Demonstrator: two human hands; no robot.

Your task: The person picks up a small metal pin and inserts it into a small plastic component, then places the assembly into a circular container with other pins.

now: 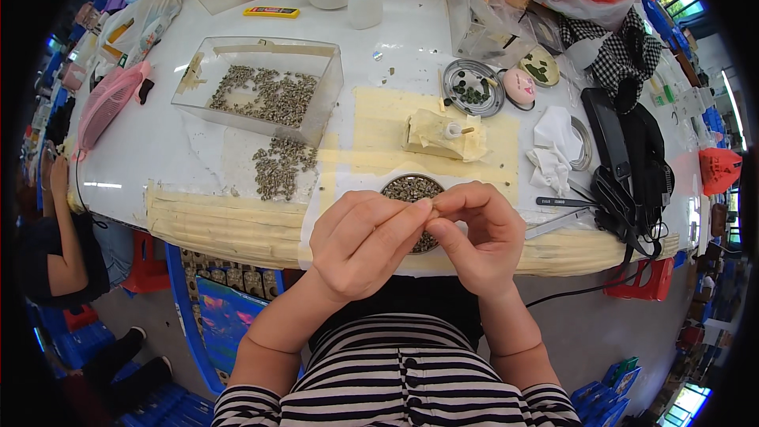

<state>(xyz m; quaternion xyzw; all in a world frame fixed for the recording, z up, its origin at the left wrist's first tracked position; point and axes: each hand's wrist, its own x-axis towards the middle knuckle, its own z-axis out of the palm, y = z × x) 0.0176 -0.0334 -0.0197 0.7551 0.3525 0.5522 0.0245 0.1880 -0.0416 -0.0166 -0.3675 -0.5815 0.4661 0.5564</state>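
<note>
My left hand [364, 237] and my right hand [484, 239] meet fingertip to fingertip near the table's front edge. Both are closed in a pinch; whatever lies between the fingertips is too small or hidden to name. Right beneath them stands a round dish [413, 176] filled with small metal parts, partly covered by my fingers. Beyond it, a block wrapped in yellowish tape [431, 136] carries a small white piece with a thin pin on top. To the left, a loose pile of small metal parts [277, 170] lies beside a clear plastic box [265, 115] holding many more.
A round dish with dark green pieces [472, 88] stands behind the block. Tweezers [561, 202], crumpled white tissue [553, 150] and a black bag [636, 166] lie at the right. A white squeeze bottle [365, 1] and a pink fan [111, 103] stand farther off. Another person sits at far left.
</note>
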